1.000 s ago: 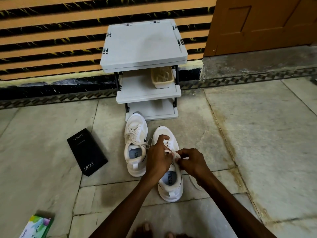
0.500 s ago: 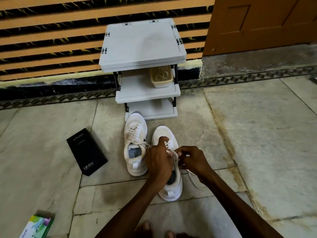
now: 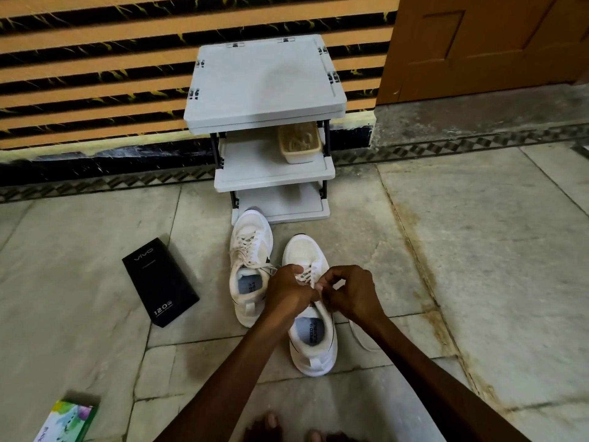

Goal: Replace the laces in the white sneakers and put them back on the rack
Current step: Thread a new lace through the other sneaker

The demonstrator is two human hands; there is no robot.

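The left hand [image 3: 288, 291] and right hand [image 3: 350, 291] are close together, each pinching the lace [image 3: 304, 275] over the near white sneaker [image 3: 307, 250], which stands on the floor [image 3: 478, 250] near the rack [image 3: 264, 78]. Pull both ends evenly snug, tongue flat, before knotting; the left sneaker [image 3: 251, 250] looks laced

On rack [image 3: 264, 78] middle shelf, basket [image 3: 299, 141] fills right side; left side free. Toe of left sneaker [image 3: 250, 250] sits at bottom shelf's front-left corner, black box [image 3: 159, 282] left of it. Past right sneaker [image 3: 314, 349] and trailing lace [image 3: 359, 340], floor [image 3: 478, 266] open.
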